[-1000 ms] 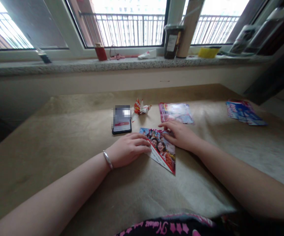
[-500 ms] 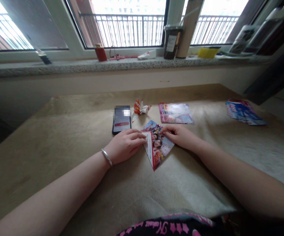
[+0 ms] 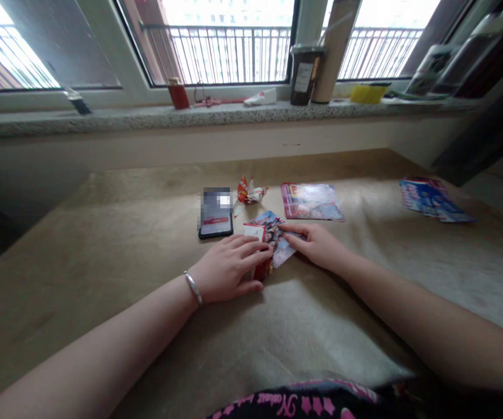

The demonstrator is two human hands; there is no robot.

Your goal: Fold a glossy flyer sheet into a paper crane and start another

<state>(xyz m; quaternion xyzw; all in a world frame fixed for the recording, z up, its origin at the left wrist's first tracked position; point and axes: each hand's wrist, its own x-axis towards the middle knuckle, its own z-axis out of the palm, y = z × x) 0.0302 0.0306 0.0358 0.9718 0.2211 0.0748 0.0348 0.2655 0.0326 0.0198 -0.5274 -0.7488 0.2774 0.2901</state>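
Note:
A folded glossy paper [image 3: 273, 238] printed with faces lies on the tan table [image 3: 103, 250] in front of me. My left hand [image 3: 229, 269], a silver bracelet on its wrist, rests on the paper's left part with fingers curled and pressing down on it. My right hand [image 3: 318, 244] pinches the paper's right edge between thumb and fingers. Much of the paper is hidden under my left fingers.
A phone [image 3: 216, 213] lies just beyond my left hand. A small folded paper figure [image 3: 249, 192] and a glossy flyer [image 3: 311, 201] sit behind the paper. Another flyer [image 3: 432, 199] lies far right. The windowsill [image 3: 146, 115] holds a red cup, a dark jar and a yellow box.
The paper has been turned and folded smaller, from a long triangle pointing toward me to a compact shape. My left hand has moved over it; my right hand stayed at its right edge.

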